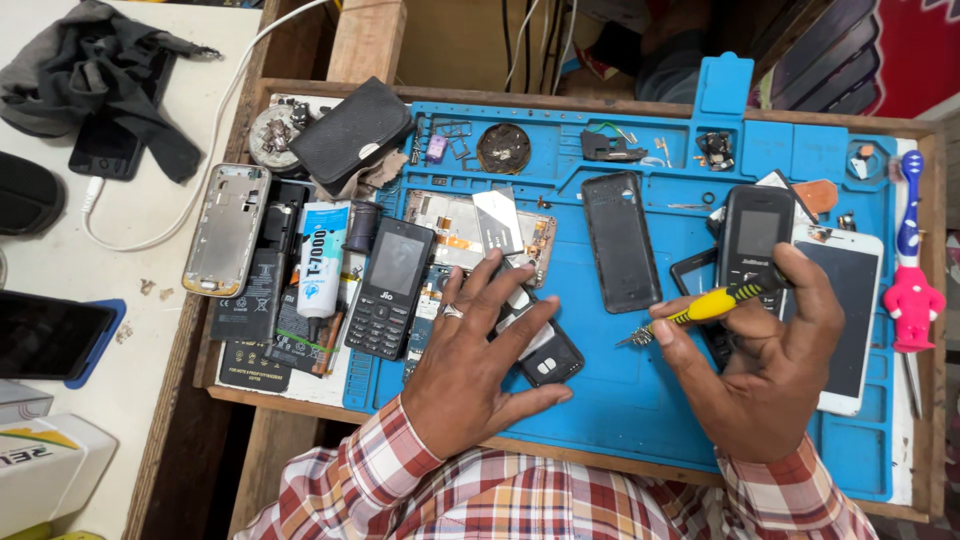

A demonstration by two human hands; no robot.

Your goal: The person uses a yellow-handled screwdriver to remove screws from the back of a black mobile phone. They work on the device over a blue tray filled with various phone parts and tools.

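Pressing down at the centre of the frame, your left hand (475,365) lay spread, fingers splayed over a dark phone body (540,352) on the blue repair mat (640,390). Your right hand (770,370), right of centre, pinched a yellow-handled screwdriver (705,307), its tip just above the mat. A black keypad phone (388,288) lay just left of your left hand.

A blue repair mat (640,400) on a wooden bench (300,440) carries dismantled phones (388,288) and a back cover (620,240).

left hand (470,365): palm down, fingers spread flat | right hand (765,365): curled grip, thumb extended
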